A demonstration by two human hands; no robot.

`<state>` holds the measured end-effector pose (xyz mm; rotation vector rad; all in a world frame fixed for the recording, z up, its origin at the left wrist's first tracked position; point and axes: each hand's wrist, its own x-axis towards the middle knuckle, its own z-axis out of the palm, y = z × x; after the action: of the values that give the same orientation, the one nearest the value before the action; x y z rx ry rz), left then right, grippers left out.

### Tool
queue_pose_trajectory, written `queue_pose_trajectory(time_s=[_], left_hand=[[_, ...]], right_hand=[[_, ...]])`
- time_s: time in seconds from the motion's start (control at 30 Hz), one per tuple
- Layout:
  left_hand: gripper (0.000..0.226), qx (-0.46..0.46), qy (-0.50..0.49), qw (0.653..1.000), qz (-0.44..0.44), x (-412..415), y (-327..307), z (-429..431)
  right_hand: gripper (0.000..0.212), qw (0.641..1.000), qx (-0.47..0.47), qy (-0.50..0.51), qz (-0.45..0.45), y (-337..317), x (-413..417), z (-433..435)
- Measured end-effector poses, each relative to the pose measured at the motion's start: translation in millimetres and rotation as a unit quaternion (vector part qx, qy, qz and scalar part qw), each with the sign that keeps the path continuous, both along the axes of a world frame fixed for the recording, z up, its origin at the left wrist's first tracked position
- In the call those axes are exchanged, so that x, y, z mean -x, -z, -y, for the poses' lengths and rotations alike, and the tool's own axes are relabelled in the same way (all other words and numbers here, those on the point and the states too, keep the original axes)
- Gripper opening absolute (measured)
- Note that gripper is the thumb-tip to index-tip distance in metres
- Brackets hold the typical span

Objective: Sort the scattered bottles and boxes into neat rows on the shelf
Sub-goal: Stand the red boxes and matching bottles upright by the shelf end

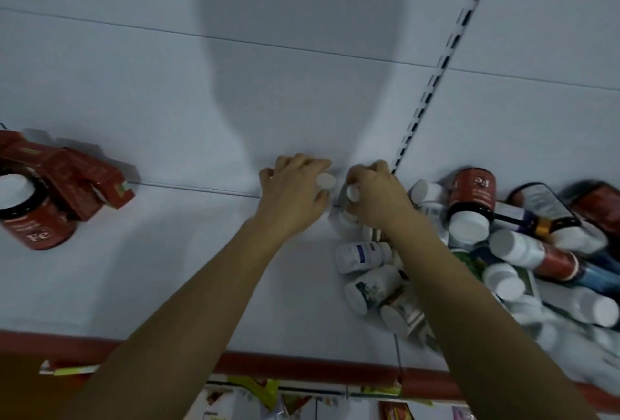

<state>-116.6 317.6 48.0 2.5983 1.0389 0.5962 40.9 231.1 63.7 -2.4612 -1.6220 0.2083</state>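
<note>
Reaching to the back of the white shelf, the left grip is curled round a white-capped bottle near the middle. The right grip, just beside it at 3 o'clock, pinches a smaller capped bottle. The bottle pile lies jumbled at 4 o'clock, with red boxes and a red Fe bottle well apart at 9 o'clock.
</note>
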Motion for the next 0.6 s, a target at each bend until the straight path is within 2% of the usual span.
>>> queue_pose_trajectory(time_s=[0.07, 0.1, 0.17, 0.3, 0.33, 0.4, 0.5, 0.6], left_hand=[[0.058, -0.005, 0.01, 0.99, -0.139, -16.0, -0.7, -3.9], [0.057, -0.014, 0.009, 0.985, -0.172, -21.2, -0.3, -5.0], [0.047, -0.04, 0.002, 0.985, -0.166, -27.4, 0.6, -8.5], [0.037, -0.043, 0.009, 0.991, -0.126, -19.6, -4.5, -11.7], [0.036, -0.023, 0.009, 0.996, -0.088, -15.1, -5.8, -11.2], [0.034, 0.057, 0.002, 0.997, 0.048, -3.2, -11.8, -7.6], [0.032, 0.16, 0.029, 0.951, 0.264, 10.2, -21.1, 8.6], [0.031, 0.214, 0.018, 0.893, 0.396, 9.9, -25.2, 37.8]], right_hand=[[0.048, 1.0, 0.014, -0.02, 0.007, -3.0, -2.1, 5.1], [0.049, 0.999, 0.015, -0.027, 0.017, -4.8, -3.3, 7.8], [0.046, 0.999, -0.015, -0.026, 0.03, -9.4, -7.3, 15.7], [0.049, 0.985, -0.168, 0.04, -0.013, -21.8, -16.1, 45.1], [0.054, 0.974, -0.208, 0.071, -0.051, -24.2, -16.1, 55.4], [0.061, 0.935, -0.298, 0.125, -0.147, -25.9, -11.4, 75.7], [0.067, 0.877, -0.406, 0.136, -0.22, -25.2, -3.0, 103.2], [0.074, 0.838, -0.458, 0.139, -0.26, -23.7, -1.1, 130.5]])
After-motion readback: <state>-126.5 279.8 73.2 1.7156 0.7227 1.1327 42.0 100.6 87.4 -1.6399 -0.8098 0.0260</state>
